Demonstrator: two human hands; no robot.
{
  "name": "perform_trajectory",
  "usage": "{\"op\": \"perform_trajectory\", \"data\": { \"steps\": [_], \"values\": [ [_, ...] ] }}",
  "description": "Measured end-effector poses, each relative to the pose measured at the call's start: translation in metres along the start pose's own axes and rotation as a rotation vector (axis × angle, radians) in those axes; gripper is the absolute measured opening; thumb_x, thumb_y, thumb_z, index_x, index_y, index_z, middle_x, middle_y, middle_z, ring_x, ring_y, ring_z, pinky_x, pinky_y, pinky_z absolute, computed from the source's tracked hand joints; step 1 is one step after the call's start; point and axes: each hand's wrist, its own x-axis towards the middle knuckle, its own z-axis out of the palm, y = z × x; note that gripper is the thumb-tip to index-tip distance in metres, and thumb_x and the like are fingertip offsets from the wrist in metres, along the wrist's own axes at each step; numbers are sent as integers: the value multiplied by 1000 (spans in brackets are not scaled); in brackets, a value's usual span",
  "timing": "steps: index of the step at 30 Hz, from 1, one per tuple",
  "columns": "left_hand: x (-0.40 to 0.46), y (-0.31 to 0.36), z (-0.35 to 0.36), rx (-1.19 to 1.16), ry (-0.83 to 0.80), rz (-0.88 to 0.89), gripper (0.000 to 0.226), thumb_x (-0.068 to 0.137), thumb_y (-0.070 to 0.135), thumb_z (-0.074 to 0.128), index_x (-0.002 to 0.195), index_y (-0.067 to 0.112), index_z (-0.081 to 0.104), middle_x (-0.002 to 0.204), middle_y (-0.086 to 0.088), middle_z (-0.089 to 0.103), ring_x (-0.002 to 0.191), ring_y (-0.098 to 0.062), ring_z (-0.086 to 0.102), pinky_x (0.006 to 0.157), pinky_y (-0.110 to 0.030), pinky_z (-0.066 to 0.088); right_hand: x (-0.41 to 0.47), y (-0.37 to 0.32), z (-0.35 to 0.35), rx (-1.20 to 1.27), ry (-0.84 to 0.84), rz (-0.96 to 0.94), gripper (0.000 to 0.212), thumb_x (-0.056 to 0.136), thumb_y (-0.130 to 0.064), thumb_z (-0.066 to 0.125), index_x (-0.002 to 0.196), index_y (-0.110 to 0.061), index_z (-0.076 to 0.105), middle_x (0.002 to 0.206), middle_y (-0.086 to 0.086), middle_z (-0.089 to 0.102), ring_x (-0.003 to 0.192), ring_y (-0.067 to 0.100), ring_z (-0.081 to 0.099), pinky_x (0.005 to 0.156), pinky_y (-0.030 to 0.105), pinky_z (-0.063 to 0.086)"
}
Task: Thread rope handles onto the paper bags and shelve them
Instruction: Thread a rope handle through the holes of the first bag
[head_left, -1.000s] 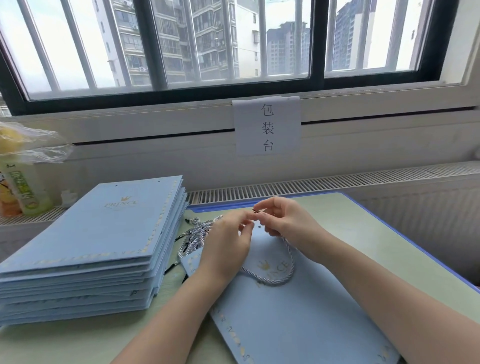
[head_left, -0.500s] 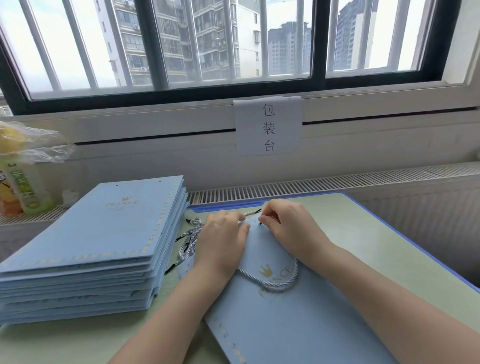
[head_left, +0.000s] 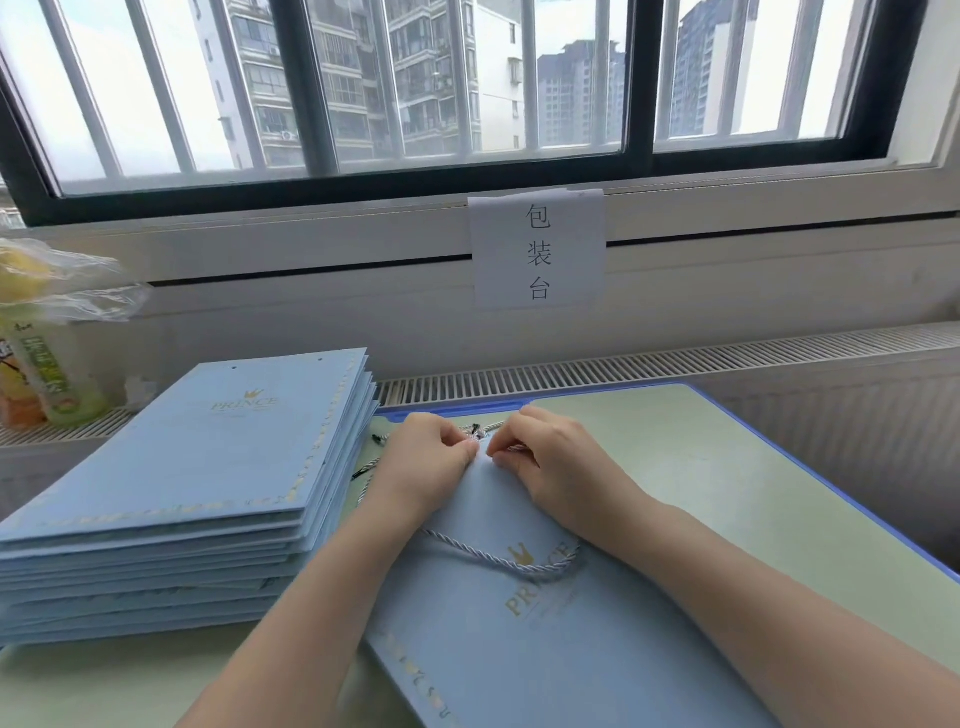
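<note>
A flat light-blue paper bag (head_left: 519, 654) with a gold crown print lies on the desk in front of me. A silver twisted rope handle (head_left: 498, 560) loops across its face. My left hand (head_left: 426, 462) and my right hand (head_left: 550, 462) meet at the bag's far edge, fingers curled, each pinching a rope end there. More loose ropes (head_left: 374, 441) show behind my left hand, mostly hidden.
A tall stack of the same flat blue bags (head_left: 197, 467) stands at the left. A green bottle under a plastic bag (head_left: 47, 374) sits on the radiator ledge at far left. The green desk (head_left: 727, 493) extends to the right. A paper sign (head_left: 537, 252) hangs below the window.
Both hands have lowered from above the bag to its far edge and drawn closer together. The rope loop now lies flatter across the bag's face.
</note>
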Motion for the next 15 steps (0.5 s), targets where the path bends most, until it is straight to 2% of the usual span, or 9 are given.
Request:
{"op": "perform_trajectory", "data": {
  "steps": [2, 4, 7, 10, 15],
  "values": [
    [2, -2, 0, -25, -58, -56, 26, 90, 15, 55, 65, 9, 51, 66, -8, 41, 65, -17, 34, 59, -27, 26, 0, -1, 1, 28, 14, 8, 10, 88, -5, 59, 95, -5, 66, 94, 7, 65, 87, 22, 61, 79, 35, 49],
    [4, -5, 0, -55, -159, -132, 28, 95, 26, 52, 70, 13, 46, 70, -7, 41, 67, -16, 36, 63, -26, 27, 0, -2, 1, 56, 19, 10, 9, 87, -5, 60, 95, -5, 65, 93, 5, 65, 85, 20, 61, 79, 35, 49],
    [6, -10, 0, -137, -246, -204, 25, 95, 38, 50, 80, 18, 53, 78, -7, 49, 70, -15, 44, 66, -27, 34, 0, -2, 3, 46, -5, -28, 2, 86, -9, 63, 88, -9, 64, 88, 2, 62, 81, 19, 58, 76, 37, 49],
    [3, -10, -3, -276, -229, -228, 26, 96, 33, 51, 78, 16, 59, 69, -5, 56, 57, -15, 49, 57, -18, 38, 0, -1, 3, 52, -9, -29, 3, 87, -9, 62, 88, -9, 65, 89, 3, 61, 81, 19, 58, 77, 37, 49],
    [3, -12, -6, -392, -251, -224, 22, 95, 30, 54, 90, 12, 66, 85, -9, 58, 77, -18, 51, 73, -28, 42, -1, -2, 3, 78, -2, -28, 11, 86, -2, 60, 93, -9, 65, 92, 2, 62, 83, 17, 59, 77, 32, 50]
  ]
}}
